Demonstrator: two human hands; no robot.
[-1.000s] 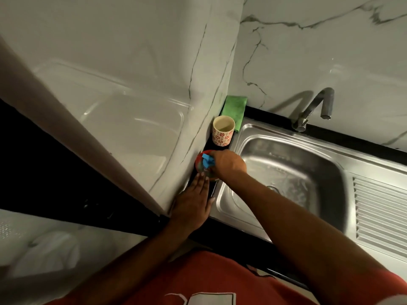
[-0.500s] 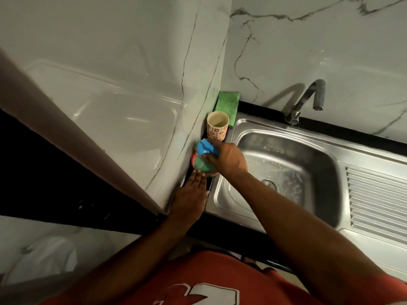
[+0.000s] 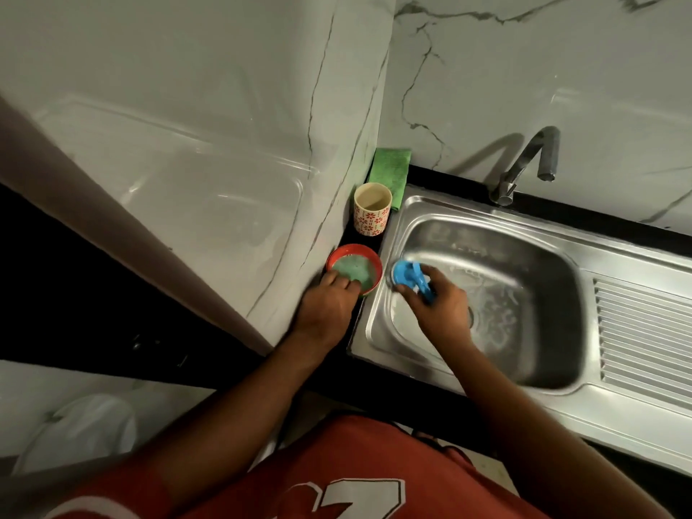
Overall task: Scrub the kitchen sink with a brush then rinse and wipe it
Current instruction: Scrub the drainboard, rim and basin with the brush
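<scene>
Right hand (image 3: 438, 305): closed around the blue brush (image 3: 408, 275), fingers wrapped over its handle, brush head poking out past the thumb side.
Brush: held over the near-left wall of the sink (image 3: 636, 264), just inside the rim; contact with the steel not clear because of motion blur.
Left hand (image 3: 329, 305): loosely open, nothing held, fingertips (image 3: 350, 283) resting on the near rim of the red bowl (image 3: 333, 258).
Red bowl: on the dark counter strip, just left of the right hand's grip, holding a pale green soapy liquid; touching or nearly touching the marble side wall (image 3: 187, 106).
Patterned cup (image 3: 372, 215): upright, beyond the bowl and up-left of the grip, beside the sink's far-left corner.
Green cloth (image 3: 389, 170): behind the cup, leaning in the wall corner, farthest from the grip on that side.
Basin: streaks of white foam on the floor, right of the grip, around the drain, which is partly hidden by the right hand.
Faucet (image 3: 524, 162): at the back edge, well beyond and right of the grip, spout pointing down, no water visible.
Drainboard (image 3: 644, 331): ribbed, far right of the grip.
</scene>
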